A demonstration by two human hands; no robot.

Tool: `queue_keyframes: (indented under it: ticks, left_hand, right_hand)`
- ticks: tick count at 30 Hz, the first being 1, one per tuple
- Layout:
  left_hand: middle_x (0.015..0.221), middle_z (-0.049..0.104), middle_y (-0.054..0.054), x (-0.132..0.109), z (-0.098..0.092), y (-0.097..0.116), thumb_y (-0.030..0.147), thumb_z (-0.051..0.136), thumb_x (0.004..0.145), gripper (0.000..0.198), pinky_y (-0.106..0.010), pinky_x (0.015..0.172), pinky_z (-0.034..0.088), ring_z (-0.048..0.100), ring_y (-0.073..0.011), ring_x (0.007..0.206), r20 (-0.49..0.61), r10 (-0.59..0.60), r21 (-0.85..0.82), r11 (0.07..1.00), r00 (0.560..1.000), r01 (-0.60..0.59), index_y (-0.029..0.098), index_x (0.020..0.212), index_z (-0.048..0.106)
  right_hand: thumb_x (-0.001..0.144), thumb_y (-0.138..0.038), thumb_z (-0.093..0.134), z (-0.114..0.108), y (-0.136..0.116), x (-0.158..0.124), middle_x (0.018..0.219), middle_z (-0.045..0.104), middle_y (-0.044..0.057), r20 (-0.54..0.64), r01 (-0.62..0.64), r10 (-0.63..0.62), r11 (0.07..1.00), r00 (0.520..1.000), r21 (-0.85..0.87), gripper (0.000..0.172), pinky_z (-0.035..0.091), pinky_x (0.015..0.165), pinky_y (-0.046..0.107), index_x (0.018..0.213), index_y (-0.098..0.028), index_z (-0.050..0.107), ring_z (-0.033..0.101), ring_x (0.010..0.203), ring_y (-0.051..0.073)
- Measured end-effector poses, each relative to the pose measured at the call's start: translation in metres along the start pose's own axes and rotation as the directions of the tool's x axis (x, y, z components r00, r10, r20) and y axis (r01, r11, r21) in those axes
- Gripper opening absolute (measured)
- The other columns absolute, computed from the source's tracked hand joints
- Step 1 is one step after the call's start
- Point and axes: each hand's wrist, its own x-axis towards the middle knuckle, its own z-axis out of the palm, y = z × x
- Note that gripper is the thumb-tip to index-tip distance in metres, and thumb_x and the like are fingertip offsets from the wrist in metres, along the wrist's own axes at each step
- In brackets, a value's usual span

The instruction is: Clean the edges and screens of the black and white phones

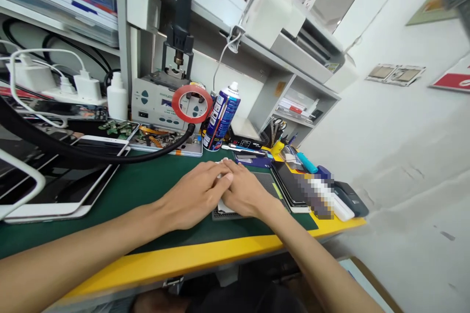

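Observation:
My left hand (196, 195) and my right hand (244, 188) meet over the mat, fingertips together and partly overlapping. Beneath them lies a flat white thing (224, 207), mostly covered, so I cannot make out its kind; a bit of white also shows past the fingertips. It rests on a dark grey textured pad (266, 183) on the green mat (154, 176). The fingers of both hands are closed and pressed down around the white thing. My left thumb lies against the right hand.
Tablets (69, 186) are stacked at left under a black hose (147, 156). A blue spray can (222, 116), red tape roll (176, 103) and grey control box (152, 100) stand behind. Dark flat devices (288, 183) lie at right. The yellow table edge (205, 254) runs in front.

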Motion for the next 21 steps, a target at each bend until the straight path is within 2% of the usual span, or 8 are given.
queue_keyframes:
  ticks: [4,6,7,10,15,18,21]
  left_hand:
    - [0.13,0.058,-0.007,-0.003,0.002,0.001,0.046,0.035,0.1,0.037,-0.042,0.109,0.038,0.048,-0.0238,0.126,0.005,0.013,0.079,0.997,1.0,-0.013,0.023,0.118,0.057]
    - [0.134,0.055,-0.007,-0.003,0.002,0.003,0.045,0.036,0.1,0.039,-0.04,0.11,0.037,0.047,-0.0231,0.128,0.017,0.005,0.113,0.994,1.0,-0.006,0.022,0.125,0.055]
    - [0.137,0.053,-0.008,-0.003,0.002,0.004,0.045,0.036,0.1,0.041,-0.039,0.111,0.037,0.045,-0.0228,0.13,0.023,-0.002,0.13,0.992,1.0,-0.001,0.021,0.129,0.053]
    - [0.146,0.045,-0.007,-0.004,0.004,0.005,0.047,0.037,0.1,0.047,-0.038,0.114,0.034,0.04,-0.0223,0.136,0.032,-0.019,0.199,0.98,0.999,0.013,0.021,0.138,0.046]
    - [0.147,0.044,-0.005,-0.008,0.012,0.004,0.047,0.043,0.097,0.051,-0.038,0.114,0.036,0.038,-0.0233,0.137,0.088,0.015,0.335,0.941,0.996,-0.044,0.022,0.142,0.042]
    - [0.15,0.042,-0.007,-0.009,0.018,0.004,0.045,0.045,0.096,0.056,-0.041,0.116,0.032,0.036,-0.0261,0.139,0.122,0.063,0.389,0.915,0.991,-0.106,0.019,0.145,0.038]
    - [0.15,0.041,-0.007,-0.008,0.022,0.001,0.046,0.048,0.094,0.06,-0.044,0.117,0.03,0.035,-0.0302,0.139,0.14,0.065,0.376,0.919,0.988,-0.114,0.02,0.147,0.037]
  right_hand:
    - [0.093,-0.024,0.042,-0.002,0.009,0.007,0.14,0.054,0.016,-0.057,0.119,-0.124,0.989,0.991,-0.089,0.043,0.034,0.108,0.04,0.131,-0.012,0.056,0.046,0.133,0.027]
    - [0.095,-0.022,0.037,-0.005,0.012,0.011,0.124,0.065,0.012,-0.069,0.098,-0.104,0.991,0.992,-0.086,0.035,0.044,0.09,0.034,0.115,-0.015,0.065,0.062,0.11,0.025]
    - [0.095,-0.023,0.036,-0.007,0.014,0.013,0.117,0.069,0.011,-0.061,0.083,-0.088,0.993,0.994,-0.08,0.034,0.045,0.08,0.032,0.109,-0.016,0.066,0.065,0.1,0.024]
    - [0.093,-0.023,0.039,-0.008,0.021,0.019,0.104,0.073,0.01,-0.083,0.044,-0.049,0.997,0.995,-0.06,0.031,0.042,0.07,0.03,0.101,-0.016,0.068,0.067,0.087,0.023]
    - [0.08,-0.013,0.048,-0.002,0.035,0.018,0.1,0.074,0.006,-0.15,0.08,-0.071,0.995,0.986,0.056,0.034,0.042,0.074,0.028,0.103,-0.02,0.072,0.066,0.09,0.022]
    - [0.078,-0.013,0.049,0.001,0.04,0.012,0.096,0.074,0.007,-0.176,0.076,-0.058,0.992,0.983,0.097,0.032,0.042,0.075,0.029,0.098,-0.019,0.074,0.065,0.089,0.023]
    - [0.078,-0.012,0.051,0.002,0.044,0.01,0.093,0.073,0.007,-0.231,0.078,-0.045,0.987,0.972,0.139,0.03,0.042,0.075,0.031,0.094,-0.017,0.075,0.063,0.088,0.023]
